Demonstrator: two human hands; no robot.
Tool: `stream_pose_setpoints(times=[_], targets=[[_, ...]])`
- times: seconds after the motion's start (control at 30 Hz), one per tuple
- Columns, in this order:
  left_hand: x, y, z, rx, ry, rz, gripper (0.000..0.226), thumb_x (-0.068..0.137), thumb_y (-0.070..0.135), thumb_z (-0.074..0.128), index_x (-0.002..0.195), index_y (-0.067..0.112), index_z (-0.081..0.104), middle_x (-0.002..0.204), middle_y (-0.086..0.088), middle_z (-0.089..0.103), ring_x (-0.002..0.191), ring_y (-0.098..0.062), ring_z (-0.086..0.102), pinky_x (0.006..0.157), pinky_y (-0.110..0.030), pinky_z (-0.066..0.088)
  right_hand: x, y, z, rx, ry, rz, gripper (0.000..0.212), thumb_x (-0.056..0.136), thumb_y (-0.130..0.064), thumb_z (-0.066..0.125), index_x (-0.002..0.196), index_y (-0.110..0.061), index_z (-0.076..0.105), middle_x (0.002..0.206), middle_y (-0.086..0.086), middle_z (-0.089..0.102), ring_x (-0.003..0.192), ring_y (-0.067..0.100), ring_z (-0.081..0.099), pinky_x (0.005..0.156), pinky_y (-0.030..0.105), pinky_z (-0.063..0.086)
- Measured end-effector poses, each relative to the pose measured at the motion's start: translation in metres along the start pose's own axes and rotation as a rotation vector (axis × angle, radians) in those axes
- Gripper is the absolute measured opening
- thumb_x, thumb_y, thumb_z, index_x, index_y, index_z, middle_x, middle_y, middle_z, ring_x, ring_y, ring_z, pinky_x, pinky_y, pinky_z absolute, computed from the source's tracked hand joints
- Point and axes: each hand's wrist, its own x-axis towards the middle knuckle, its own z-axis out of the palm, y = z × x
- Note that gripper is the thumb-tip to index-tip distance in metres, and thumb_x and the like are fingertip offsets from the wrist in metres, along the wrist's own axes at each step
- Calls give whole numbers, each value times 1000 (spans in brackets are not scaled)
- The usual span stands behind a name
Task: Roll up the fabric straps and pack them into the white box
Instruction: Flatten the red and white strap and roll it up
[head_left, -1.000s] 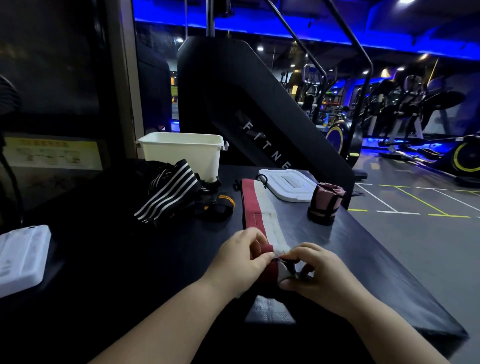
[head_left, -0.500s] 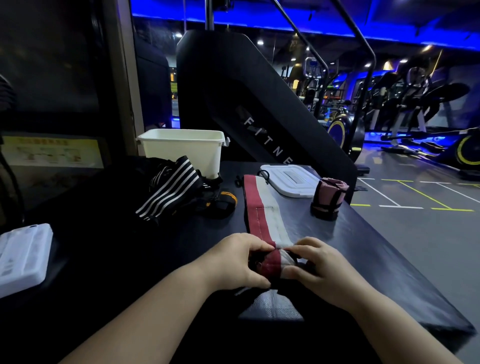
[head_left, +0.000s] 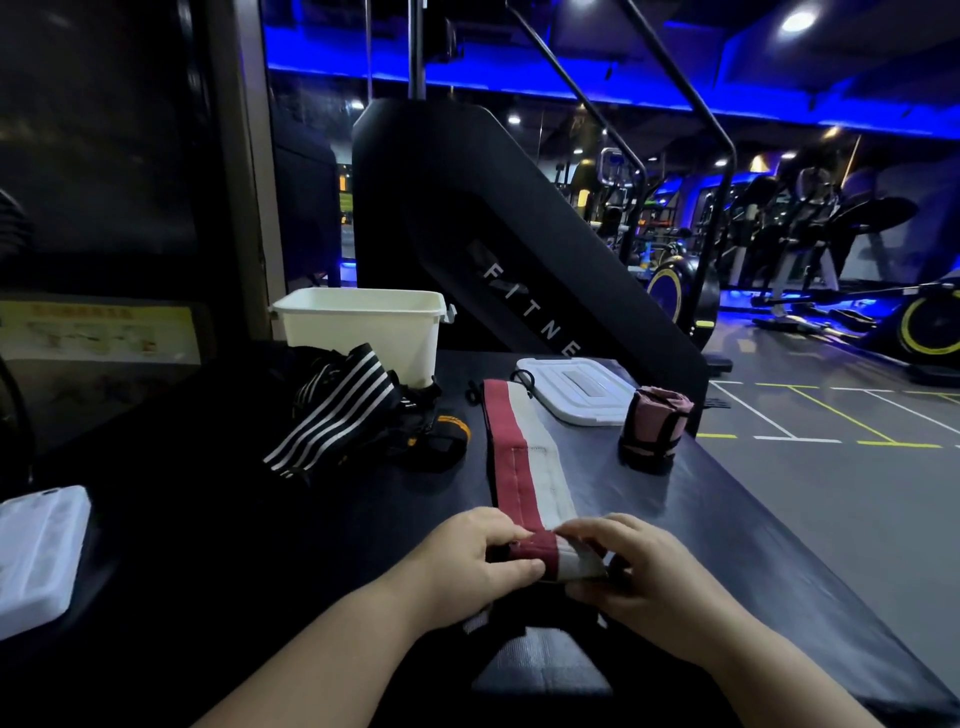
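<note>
A red and white fabric strap (head_left: 524, 457) lies lengthwise on the dark table, its near end rolled into a small coil. My left hand (head_left: 475, 558) pinches the red side of the coil and my right hand (head_left: 639, 569) grips the white side. The open white box (head_left: 363, 332) stands at the back of the table. A rolled pink strap (head_left: 655, 427) stands upright to the right. A black strap with white stripes (head_left: 337, 415) and a black and yellow strap (head_left: 441, 434) lie in a loose heap in front of the box.
The box's white lid (head_left: 576, 389) lies flat behind the pink roll. Another white lid or tray (head_left: 36, 551) sits at the table's left edge. A black stair machine (head_left: 493, 234) rises behind the table. The table's right edge drops to the gym floor (head_left: 831, 493).
The coil at the strap's near end has grown thicker as both hands rolled it forward. The flat length of strap on the table is shorter.
</note>
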Motion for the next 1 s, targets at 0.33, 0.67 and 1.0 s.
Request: stream_pose_setpoints(times=[0.33,0.67,1.0], targets=[[-6,1,4,53,101,36,43,84,37,60,127,36,56,118,18,56,112,7,47,97,-9,34,9,-4,-4,-14,-52,38,45,75,-71,45,118,-60,39,98,-26,55,92,-4,54,78,17,45],[10,4,3,-77,104,-166,8,90,30,64,93,25,70,90,6,71,89,-10,65,88,-32,51,22,-8,-14,26,-91,68,54,78,-68,44,108,-32,70,100,-22,57,93,-6,55,75,11,40],[15,4,6,-111,65,-249,9,92,34,59,83,33,61,77,12,62,77,-7,57,86,-34,49,35,-1,-11,145,-214,168,50,87,-55,51,82,-8,67,84,6,63,79,15,59,80,38,45]])
